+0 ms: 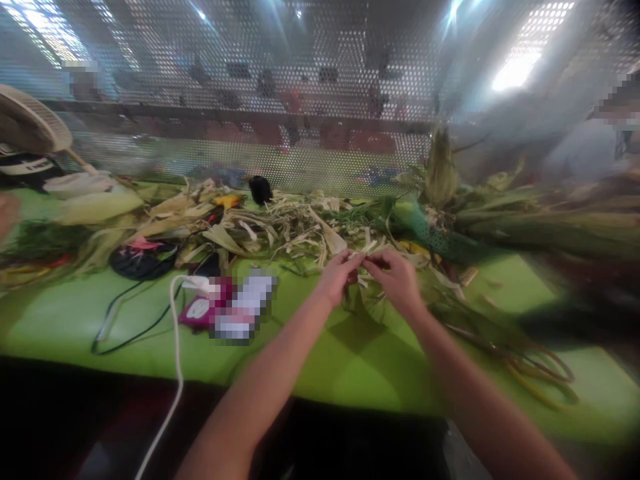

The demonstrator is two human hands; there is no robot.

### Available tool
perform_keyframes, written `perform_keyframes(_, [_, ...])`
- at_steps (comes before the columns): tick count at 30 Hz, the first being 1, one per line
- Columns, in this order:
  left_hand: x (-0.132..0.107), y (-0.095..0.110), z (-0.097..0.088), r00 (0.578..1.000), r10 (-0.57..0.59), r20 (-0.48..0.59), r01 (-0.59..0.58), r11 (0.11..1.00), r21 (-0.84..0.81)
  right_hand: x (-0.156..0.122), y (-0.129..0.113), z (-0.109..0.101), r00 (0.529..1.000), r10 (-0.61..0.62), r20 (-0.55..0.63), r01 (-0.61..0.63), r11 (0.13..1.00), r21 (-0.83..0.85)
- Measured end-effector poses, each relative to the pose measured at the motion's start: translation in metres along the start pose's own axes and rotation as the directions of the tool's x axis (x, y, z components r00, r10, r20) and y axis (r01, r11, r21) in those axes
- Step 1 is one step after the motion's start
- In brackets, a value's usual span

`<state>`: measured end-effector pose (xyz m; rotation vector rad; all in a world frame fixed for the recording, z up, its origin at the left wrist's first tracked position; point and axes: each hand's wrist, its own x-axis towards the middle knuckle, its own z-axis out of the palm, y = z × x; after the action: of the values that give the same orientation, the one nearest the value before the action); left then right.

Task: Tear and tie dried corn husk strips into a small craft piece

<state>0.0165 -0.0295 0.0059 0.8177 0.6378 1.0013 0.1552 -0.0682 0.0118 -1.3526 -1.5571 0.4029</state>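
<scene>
My left hand (339, 279) and my right hand (399, 277) meet fingertip to fingertip above the green tabletop (320, 360). Between them they pinch a pale strip of dry corn husk (369, 247), with the fingers of both closed on it. Short pale and green bits hang below the fingertips, too blurred to name. Just behind the hands spreads a loose heap of dry husks and leaf strips (295, 230). One broad, pointed husk piece (327, 230) stands up beside my left hand.
Left of my arms lie a blurred-out phone-like object (245, 307), a magenta item (197, 312) and a white cable (179, 373). A black round object (143, 260) lies behind. Leafy stalks lean over a green basket (431, 230) at right, near yellowish cord (543, 393). A perforated screen (310, 147) stands behind.
</scene>
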Motion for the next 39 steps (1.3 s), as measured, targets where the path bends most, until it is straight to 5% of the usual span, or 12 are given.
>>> perform_keyframes(9, [0.0,0.006,0.0,0.999,-0.01,0.043,0.009,0.999,0.041,-0.001,-0.007,-0.002,0.996,0.03,-0.08,-0.03,1.0,0.004])
perform_keyframes(16, [0.002,0.0,0.001,0.996,-0.044,-0.075,0.035,0.993,-0.114,-0.007,-0.004,0.014,0.983,0.169,0.07,-0.179,0.968,0.176])
perform_keyframes(21, [0.001,-0.002,0.003,0.993,-0.07,-0.091,0.06,0.992,-0.114,-0.009,-0.002,0.023,0.969,0.237,0.075,-0.249,0.927,0.281])
perform_keyframes(34, [0.002,0.006,-0.004,0.996,-0.025,-0.082,0.037,0.989,0.142,-0.001,-0.002,0.01,0.97,0.21,0.118,-0.228,0.958,0.172])
perform_keyframes(39, [0.003,0.007,-0.008,0.997,0.079,-0.025,-0.07,0.961,0.266,0.001,-0.004,0.004,0.971,0.18,0.158,-0.204,0.966,0.156])
